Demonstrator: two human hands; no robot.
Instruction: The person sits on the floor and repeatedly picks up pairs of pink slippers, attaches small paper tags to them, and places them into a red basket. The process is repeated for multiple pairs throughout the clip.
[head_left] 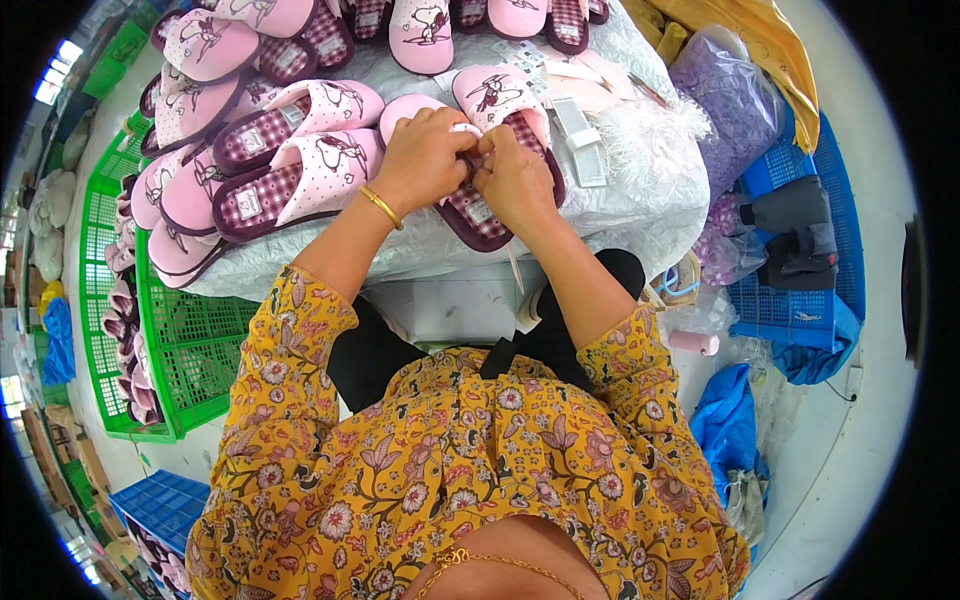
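Hands (425, 160) touch 2 slippers (505, 95) near the sheet's (635, 215) edge

Bright, soft light fills the view, which bends toward black edges.

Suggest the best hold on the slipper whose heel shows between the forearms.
Probably the heel end of that slipper, from the near side, closing over the checked insole and under the dark rim. The heel is backless and points toward the near edge of the silver sheet, while the left grip and right grip crowd its middle.
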